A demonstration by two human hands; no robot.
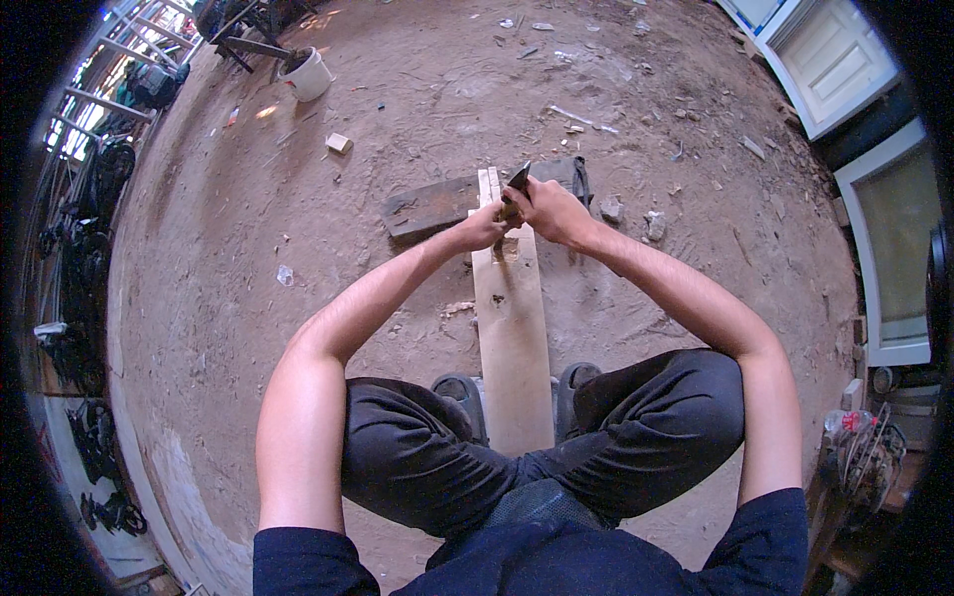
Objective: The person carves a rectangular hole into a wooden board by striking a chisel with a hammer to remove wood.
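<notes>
Ahead of me a long pale plank [512, 358] lies lengthwise, with cuts and notches near its far end. My right hand [552, 214] is closed on a dark metal tool [522, 177] with a pointed upper part, held over that end. Just left of it, my left hand [484, 226] is also closed at the tool, low over the cut area; whether it grips the same piece or a separate one I cannot make out. The plank's far end rests across a weathered dark board [427, 209] on the dirt. My sandalled feet flank the plank.
A white bucket [308, 79] and a small wood offcut [339, 143] sit on the littered dirt floor [219, 298]. Ladders and dark clutter line the left. White framed panels [884, 248] lean at the right, above a tangled metal object [860, 457]. Stones lie beside the board.
</notes>
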